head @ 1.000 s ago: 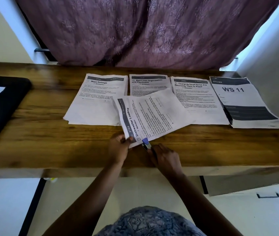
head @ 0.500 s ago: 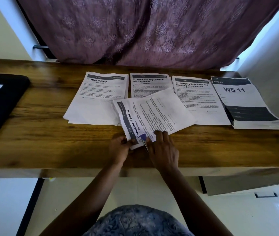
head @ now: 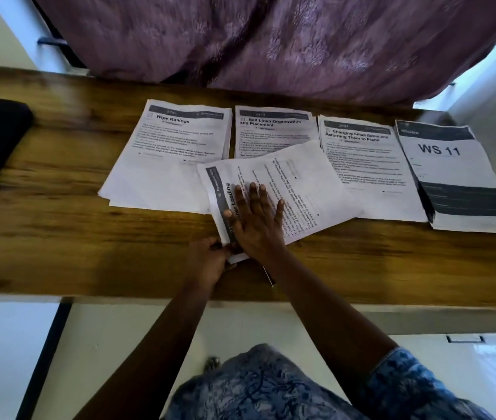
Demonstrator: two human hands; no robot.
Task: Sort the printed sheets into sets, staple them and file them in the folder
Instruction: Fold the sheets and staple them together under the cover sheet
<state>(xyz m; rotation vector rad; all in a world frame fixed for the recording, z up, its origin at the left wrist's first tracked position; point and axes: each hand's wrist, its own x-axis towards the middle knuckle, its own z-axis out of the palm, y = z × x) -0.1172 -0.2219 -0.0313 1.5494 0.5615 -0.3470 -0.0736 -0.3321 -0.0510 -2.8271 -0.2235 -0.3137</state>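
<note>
While the right hand [head: 256, 225] lies flat, fingers spread, on the angled Dishwasher Loading set [head: 301, 183] (overlapping the Bed Linen pile [head: 274, 125]), the left hand [head: 209, 260] pinches its near corner above the table [head: 59, 237].

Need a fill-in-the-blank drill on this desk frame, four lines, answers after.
1. The right hand presses flat on the tilted set, whose title ends in ____.
2. The left hand pinches that set's near ____.
3. The thick stack at far right reads WS ____.
4. The Wipe Railings pile lies ____ of the Bed Linen pile.
Answers: Loading; corner; 11; left.
</note>
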